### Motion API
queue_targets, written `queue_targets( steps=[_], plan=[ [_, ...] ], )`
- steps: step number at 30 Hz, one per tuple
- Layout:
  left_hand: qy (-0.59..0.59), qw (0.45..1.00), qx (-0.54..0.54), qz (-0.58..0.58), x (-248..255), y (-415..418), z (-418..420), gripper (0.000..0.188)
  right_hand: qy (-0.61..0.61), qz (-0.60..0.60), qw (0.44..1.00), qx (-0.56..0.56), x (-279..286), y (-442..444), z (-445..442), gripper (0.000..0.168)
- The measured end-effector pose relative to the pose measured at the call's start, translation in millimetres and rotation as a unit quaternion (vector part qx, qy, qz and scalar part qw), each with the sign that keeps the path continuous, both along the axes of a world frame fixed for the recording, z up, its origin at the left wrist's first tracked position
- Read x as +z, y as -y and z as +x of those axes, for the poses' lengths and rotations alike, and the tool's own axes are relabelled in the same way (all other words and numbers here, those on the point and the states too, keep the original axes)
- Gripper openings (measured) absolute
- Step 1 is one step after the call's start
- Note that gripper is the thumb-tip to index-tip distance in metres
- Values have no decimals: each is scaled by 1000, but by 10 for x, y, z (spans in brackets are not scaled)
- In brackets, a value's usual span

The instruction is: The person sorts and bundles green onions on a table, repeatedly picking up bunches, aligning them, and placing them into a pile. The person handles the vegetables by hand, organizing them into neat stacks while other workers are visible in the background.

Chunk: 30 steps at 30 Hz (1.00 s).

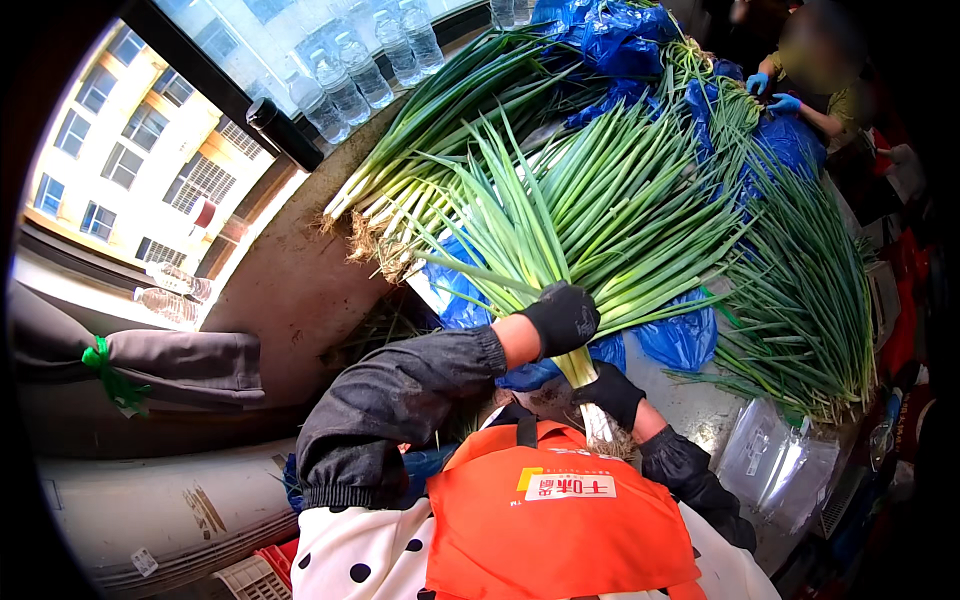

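Black work gloves cover both hands. My left hand (564, 318) is closed around the stalks of a bunch of scallions (517, 217), whose leaves fan out upward. Lower down, near the white root ends, my right hand (613, 394) grips the same bunch. The bushy roots (611, 444) hang just in front of my orange apron (559, 517). Beyond my hands lies a large heap of green scallions (645, 202), partly resting on blue plastic sheeting (679, 330).
More scallions (442, 127) lie at the back left, roots toward the wall. Another pile (802, 292) is at the right, near clear plastic bags (780, 457). Water bottles (360, 71) and a black flask (283, 133) line the window. A person's blue-gloved hands (784, 103) are at the far right.
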<state>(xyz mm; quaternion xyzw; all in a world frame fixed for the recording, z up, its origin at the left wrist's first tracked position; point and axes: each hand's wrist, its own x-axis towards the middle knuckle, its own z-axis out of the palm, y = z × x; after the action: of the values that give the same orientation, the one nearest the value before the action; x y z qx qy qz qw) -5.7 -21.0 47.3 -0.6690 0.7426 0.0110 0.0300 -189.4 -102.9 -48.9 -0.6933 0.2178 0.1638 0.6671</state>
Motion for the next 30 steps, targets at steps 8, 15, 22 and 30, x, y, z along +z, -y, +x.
queue_targets(
  steps=[8,15,22,30],
  plan=[
    [-134,924,306,-189,-375,-415,344,13,30,127,991,-7,94,37,-5,48],
    [-55,871,483,-74,600,-1661,1137,15,-30,300,953,-9,329,201,-55,34],
    [-644,652,388,100,-138,-1830,464,35,-42,301,951,-58,246,202,-55,45],
    [-826,392,345,-213,-575,-685,-440,40,-17,358,922,-148,789,25,-38,47]
  ],
)
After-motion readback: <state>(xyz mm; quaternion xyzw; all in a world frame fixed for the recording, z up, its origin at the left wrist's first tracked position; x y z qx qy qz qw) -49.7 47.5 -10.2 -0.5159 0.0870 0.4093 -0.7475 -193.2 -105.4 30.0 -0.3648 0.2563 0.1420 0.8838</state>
